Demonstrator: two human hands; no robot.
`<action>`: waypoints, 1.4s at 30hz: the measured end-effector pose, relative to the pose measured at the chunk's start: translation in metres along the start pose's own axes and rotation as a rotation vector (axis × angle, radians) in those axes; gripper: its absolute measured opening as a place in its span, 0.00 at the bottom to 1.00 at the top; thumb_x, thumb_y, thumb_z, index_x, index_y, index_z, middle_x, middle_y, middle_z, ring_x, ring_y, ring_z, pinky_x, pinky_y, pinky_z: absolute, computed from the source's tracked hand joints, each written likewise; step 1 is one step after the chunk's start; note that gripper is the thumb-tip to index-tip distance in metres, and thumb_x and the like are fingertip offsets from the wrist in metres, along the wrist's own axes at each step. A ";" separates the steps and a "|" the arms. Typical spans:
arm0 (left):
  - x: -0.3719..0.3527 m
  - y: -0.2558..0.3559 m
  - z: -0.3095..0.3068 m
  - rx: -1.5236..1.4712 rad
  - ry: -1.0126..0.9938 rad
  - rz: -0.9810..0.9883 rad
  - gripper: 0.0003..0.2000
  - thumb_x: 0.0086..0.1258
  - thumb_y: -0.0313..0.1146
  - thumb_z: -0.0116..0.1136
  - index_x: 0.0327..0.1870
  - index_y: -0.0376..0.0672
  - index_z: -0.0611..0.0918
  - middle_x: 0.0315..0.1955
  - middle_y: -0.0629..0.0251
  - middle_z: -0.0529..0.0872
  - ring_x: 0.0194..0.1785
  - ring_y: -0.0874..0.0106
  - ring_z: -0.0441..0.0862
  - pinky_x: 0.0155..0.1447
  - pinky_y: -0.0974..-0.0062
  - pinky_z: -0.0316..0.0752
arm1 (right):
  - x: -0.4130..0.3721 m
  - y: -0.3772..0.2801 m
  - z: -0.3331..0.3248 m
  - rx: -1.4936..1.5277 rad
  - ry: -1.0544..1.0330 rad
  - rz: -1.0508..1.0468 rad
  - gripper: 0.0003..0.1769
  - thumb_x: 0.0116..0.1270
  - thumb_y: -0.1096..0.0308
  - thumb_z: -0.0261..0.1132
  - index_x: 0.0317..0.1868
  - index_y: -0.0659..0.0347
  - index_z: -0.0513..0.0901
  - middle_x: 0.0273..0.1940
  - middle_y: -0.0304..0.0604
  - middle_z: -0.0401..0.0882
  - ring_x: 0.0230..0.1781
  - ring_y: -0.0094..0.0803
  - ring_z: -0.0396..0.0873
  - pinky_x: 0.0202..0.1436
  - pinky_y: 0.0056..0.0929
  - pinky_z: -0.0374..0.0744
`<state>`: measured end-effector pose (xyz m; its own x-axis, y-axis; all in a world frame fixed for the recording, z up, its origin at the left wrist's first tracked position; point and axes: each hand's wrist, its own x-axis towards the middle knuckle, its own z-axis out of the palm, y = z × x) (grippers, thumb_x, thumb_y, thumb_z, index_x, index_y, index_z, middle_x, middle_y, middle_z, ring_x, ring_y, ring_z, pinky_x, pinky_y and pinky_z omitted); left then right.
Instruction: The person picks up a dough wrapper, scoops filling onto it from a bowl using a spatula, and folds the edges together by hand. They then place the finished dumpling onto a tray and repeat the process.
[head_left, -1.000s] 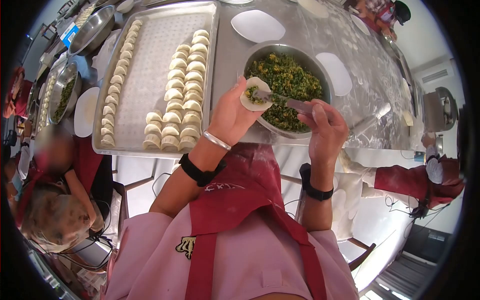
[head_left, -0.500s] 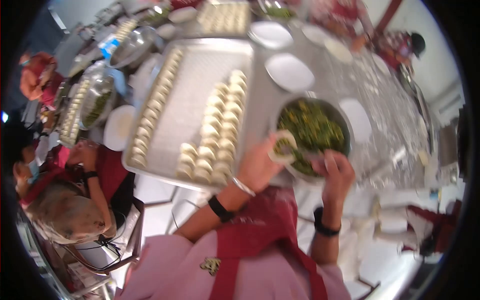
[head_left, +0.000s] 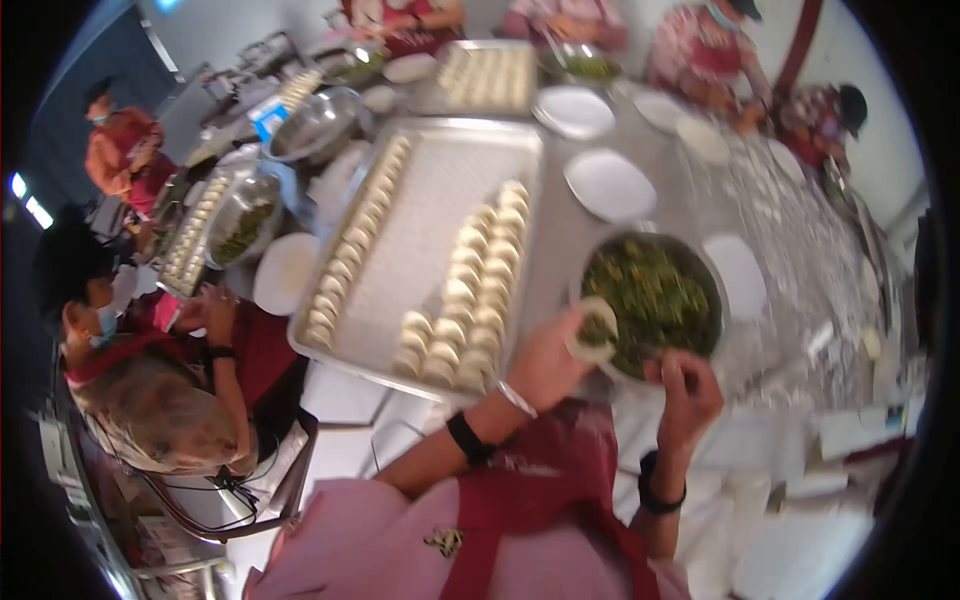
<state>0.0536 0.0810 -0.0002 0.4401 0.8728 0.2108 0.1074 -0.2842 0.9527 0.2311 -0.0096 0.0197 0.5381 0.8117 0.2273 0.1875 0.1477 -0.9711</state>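
Note:
My left hand (head_left: 550,355) holds a round dough wrapper (head_left: 591,330) with green filling in its middle, by the near left rim of a metal bowl (head_left: 715,290). Chopped green filling (head_left: 655,290) lies in the bowl. My right hand (head_left: 690,395) is closed at the bowl's near rim, pinching a small spoon-like utensil whose tip is blurred and partly lost against the filling. Left of my hands a large metal tray (head_left: 425,210) bears rows of folded dumplings (head_left: 465,290) on both sides, with bare metal between them.
White plates (head_left: 610,185) stand beyond the bowl, and another plate (head_left: 735,275) is at its right. Flour and plastic film cover the tabletop (head_left: 790,220) at right. A co-worker (head_left: 165,400) sits close on my left. Another dumpling tray (head_left: 487,75) and several people are across the table.
The whole view has shifted, so the scene sits lower and further right. My right hand has drawn back slightly from the wrapper, which stays in my left hand with filling on it.

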 end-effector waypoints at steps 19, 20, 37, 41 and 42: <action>-0.001 -0.005 0.027 -1.358 -0.064 -0.549 0.21 0.83 0.44 0.45 0.63 0.35 0.72 0.58 0.58 0.79 0.63 0.64 0.76 0.70 0.61 0.71 | -0.026 0.013 -0.011 0.128 0.180 -0.026 0.07 0.72 0.77 0.63 0.46 0.73 0.82 0.41 0.51 0.87 0.39 0.34 0.88 0.45 0.28 0.87; 0.001 -0.005 0.027 -1.363 -0.049 -0.552 0.21 0.83 0.44 0.45 0.64 0.35 0.72 0.58 0.58 0.79 0.63 0.64 0.76 0.70 0.61 0.71 | -0.024 0.013 -0.010 0.105 0.181 -0.024 0.07 0.72 0.77 0.63 0.46 0.73 0.82 0.41 0.51 0.88 0.38 0.34 0.88 0.45 0.28 0.87; 0.010 -0.014 0.023 -1.406 -0.015 -0.558 0.22 0.83 0.42 0.45 0.65 0.33 0.69 0.59 0.55 0.77 0.65 0.61 0.75 0.72 0.60 0.70 | -0.009 0.010 -0.015 0.013 0.177 -0.031 0.08 0.73 0.77 0.63 0.47 0.74 0.81 0.41 0.52 0.87 0.37 0.34 0.88 0.44 0.27 0.87; 0.011 -0.017 0.023 -1.428 -0.021 -0.565 0.22 0.83 0.42 0.45 0.65 0.33 0.69 0.59 0.55 0.77 0.65 0.61 0.75 0.72 0.60 0.70 | -0.002 0.016 -0.018 -0.113 0.283 -0.124 0.08 0.72 0.77 0.64 0.47 0.74 0.81 0.41 0.52 0.87 0.38 0.33 0.88 0.44 0.27 0.86; 0.011 -0.017 0.023 -1.431 -0.018 -0.564 0.22 0.83 0.42 0.45 0.65 0.33 0.69 0.59 0.55 0.77 0.65 0.61 0.75 0.72 0.60 0.70 | -0.001 0.015 -0.018 -0.106 0.330 -0.123 0.08 0.72 0.77 0.64 0.47 0.74 0.81 0.41 0.52 0.87 0.38 0.33 0.88 0.44 0.27 0.86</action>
<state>0.0773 0.0862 -0.0194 0.6488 0.7251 -0.2308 -0.6559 0.6866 0.3135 0.2486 -0.0184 0.0067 0.7392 0.5627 0.3701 0.3424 0.1593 -0.9260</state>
